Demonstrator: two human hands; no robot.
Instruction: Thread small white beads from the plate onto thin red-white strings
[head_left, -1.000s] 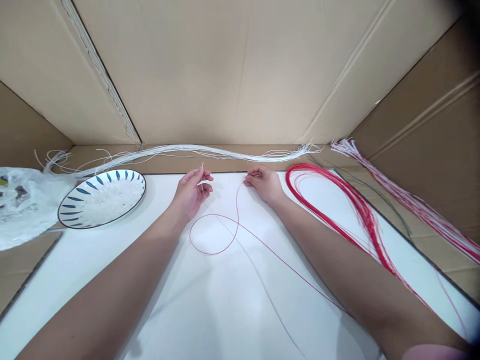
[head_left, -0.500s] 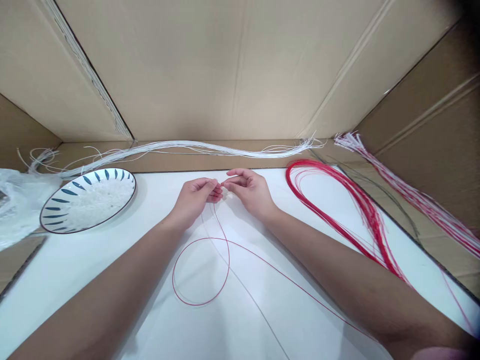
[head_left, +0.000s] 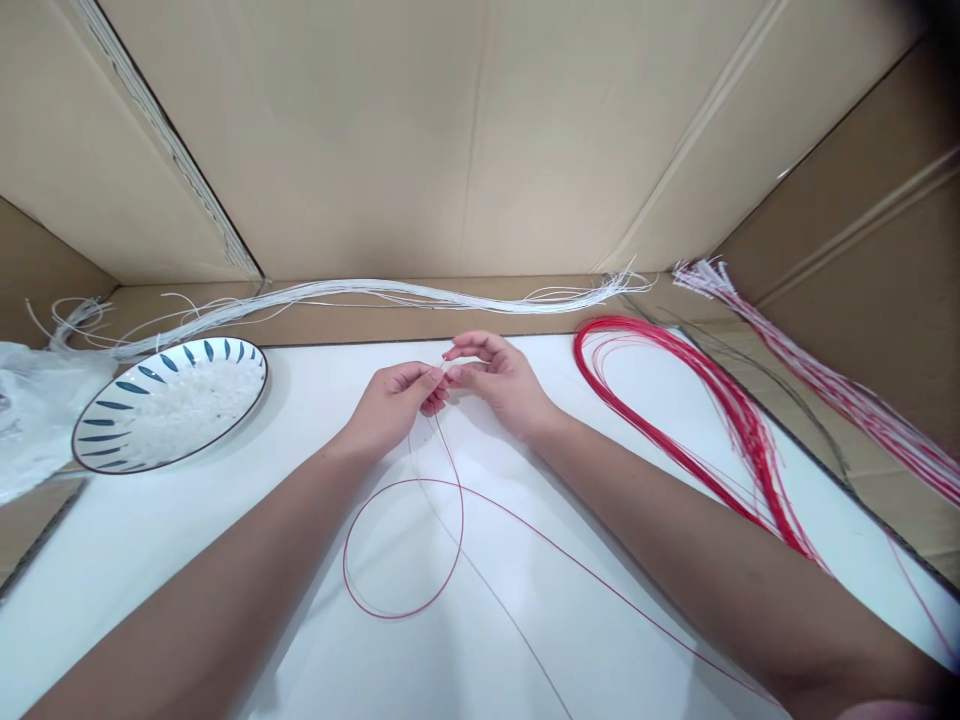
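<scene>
My left hand (head_left: 400, 402) is closed in a pinch, thumb against bent fingers, on a thin red cord (head_left: 403, 616). Below these fingers the cord drops to the white table and makes one round loop, then runs off toward my right forearm. A thin pale strand (head_left: 517, 628) also leads down from the same hand. My right hand (head_left: 504, 382) meets it at the fingertips, its thumb by the left thumb and its index finger curved above. What lies between the right fingertips is too small to make out.
On the left, an oval plate (head_left: 112, 437) holds small clear pieces, beside a clear plastic bag (head_left: 37, 415). A white cord bundle (head_left: 360, 290) lies along the back cardboard wall (head_left: 360, 140). To the right are a red cord bundle (head_left: 649, 440) and a red-and-white bundle (head_left: 825, 378).
My right index finger has lifted a little off the thumb, and the right thumb has come closer to the left one. The view has shifted slightly. The red loop keeps its shape.
</scene>
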